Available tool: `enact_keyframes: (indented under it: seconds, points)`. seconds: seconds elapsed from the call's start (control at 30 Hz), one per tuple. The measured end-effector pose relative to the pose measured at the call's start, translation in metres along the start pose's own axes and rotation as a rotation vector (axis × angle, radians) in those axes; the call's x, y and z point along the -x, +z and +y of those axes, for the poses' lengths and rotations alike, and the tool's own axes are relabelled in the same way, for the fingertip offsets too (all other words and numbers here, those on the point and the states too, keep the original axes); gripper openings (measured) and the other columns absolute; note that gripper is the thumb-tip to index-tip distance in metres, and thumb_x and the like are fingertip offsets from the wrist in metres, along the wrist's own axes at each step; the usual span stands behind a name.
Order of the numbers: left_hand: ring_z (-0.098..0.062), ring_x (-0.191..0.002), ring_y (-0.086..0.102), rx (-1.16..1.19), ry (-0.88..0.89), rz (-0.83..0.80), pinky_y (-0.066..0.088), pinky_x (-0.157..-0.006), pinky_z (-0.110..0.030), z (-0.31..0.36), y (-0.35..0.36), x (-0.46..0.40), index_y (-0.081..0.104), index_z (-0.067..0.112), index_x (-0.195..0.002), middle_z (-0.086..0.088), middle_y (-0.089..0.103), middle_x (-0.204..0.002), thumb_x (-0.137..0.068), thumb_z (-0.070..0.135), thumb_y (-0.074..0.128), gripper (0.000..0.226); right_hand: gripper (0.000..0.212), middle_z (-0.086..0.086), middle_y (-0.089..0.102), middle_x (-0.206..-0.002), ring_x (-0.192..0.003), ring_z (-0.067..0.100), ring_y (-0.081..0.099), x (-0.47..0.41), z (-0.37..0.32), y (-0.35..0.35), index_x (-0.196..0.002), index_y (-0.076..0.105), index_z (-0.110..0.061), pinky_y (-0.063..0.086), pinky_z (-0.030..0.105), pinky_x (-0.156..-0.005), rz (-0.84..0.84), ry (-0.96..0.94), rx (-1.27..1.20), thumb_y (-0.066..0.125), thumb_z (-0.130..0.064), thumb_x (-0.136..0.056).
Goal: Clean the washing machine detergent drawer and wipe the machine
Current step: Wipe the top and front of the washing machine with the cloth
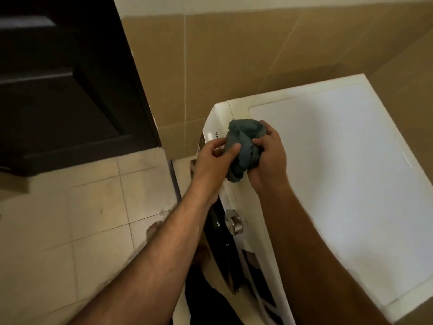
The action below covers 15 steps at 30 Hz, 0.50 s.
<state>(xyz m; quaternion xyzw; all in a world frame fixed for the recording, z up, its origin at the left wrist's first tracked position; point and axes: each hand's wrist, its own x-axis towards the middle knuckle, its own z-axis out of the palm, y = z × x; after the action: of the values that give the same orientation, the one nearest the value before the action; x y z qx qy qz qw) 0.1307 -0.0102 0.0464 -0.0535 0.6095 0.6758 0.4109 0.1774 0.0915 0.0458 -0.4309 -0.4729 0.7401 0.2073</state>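
A crumpled dark green cloth (243, 146) is bunched between both hands above the front left corner of the white washing machine (339, 160). My left hand (214, 165) pinches its left side with thumb and fingers. My right hand (268, 158) grips its right side in a closed fist. Below my arms, the machine's control panel shows a silver dial (234, 222) and a dark display strip. The detergent drawer area sits under my left hand and is mostly hidden.
A dark wooden door (65, 85) stands at the left. Beige wall tiles (234, 55) back the machine. Pale floor tiles (82, 207) spread to the left, with my bare foot (154, 231) near the machine's front.
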Motion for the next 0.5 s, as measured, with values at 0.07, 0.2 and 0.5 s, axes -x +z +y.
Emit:
enact_keyframes:
  seconds: [0.07, 0.2, 0.5]
  points:
    - [-0.018, -0.103, 0.067, 0.095, 0.039, 0.023, 0.059, -0.082, -0.032, -0.015, 0.002, -0.005, 0.052, 0.025, -0.124, -0.004, 0.064, -0.117, -0.087, 0.023, 0.072, 0.042, 0.045, 0.02, 0.058, -0.125, -0.108, 0.033, 0.064, -0.005, 0.0, -0.006, -0.132, 0.05, -0.006, 0.058, 0.04, -0.082, -0.069, 0.018, 0.012, 0.041, 0.003, -0.088]
    - [-0.019, -0.105, 0.066, 0.146, 0.247, 0.106, 0.06, -0.081, -0.032, -0.025, 0.013, -0.03, 0.057, 0.026, -0.113, -0.005, 0.065, -0.117, -0.086, 0.011, 0.072, 0.034, 0.032, 0.015, 0.064, -0.112, -0.099, 0.026, 0.067, -0.035, -0.019, -0.005, -0.119, 0.055, -0.003, 0.058, 0.031, -0.075, -0.219, -0.113, 0.237, 0.043, 0.005, -0.091]
    - [-0.012, -0.107, 0.056, -0.484, 0.419, 0.432, 0.047, -0.091, -0.03, -0.045, -0.003, -0.059, 0.052, 0.031, -0.136, 0.01, 0.056, -0.119, -0.094, 0.045, 0.057, 0.045, 0.047, -0.004, 0.057, -0.129, -0.116, 0.013, 0.052, -0.075, -0.025, 0.009, -0.136, 0.054, -0.019, 0.042, 0.021, -0.093, -0.039, -0.69, 1.237, 0.056, -0.043, -0.096]
